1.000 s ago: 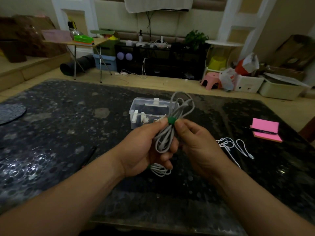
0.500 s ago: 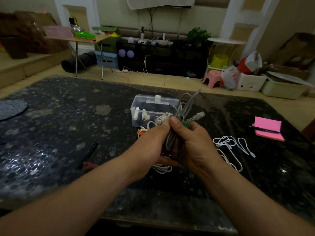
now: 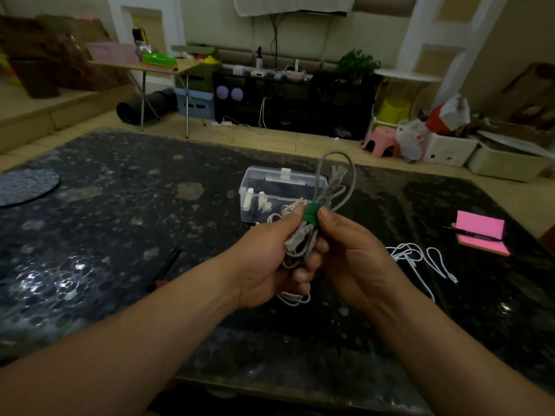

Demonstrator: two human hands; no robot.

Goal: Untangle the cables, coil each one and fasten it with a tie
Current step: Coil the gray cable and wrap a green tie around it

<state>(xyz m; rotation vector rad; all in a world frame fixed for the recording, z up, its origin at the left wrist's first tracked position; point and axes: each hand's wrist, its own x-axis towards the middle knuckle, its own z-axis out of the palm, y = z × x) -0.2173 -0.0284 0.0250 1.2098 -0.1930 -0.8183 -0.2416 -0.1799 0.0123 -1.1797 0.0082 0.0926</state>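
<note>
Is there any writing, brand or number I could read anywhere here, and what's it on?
No text reads here.
Notepad: blank pink page.
White box on the floor: dark marks, too small to read.
Clear box, tie, cable: no print shows.

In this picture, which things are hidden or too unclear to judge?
- Head view: both thumbs, of the left hand and the right hand, cover the ends of the tie, so whether it is fastened is unclear.
- Head view: the lower loops of the grey cable are hidden behind the left hand's fingers.
- Head view: what the box holds is small and blurred.
</note>
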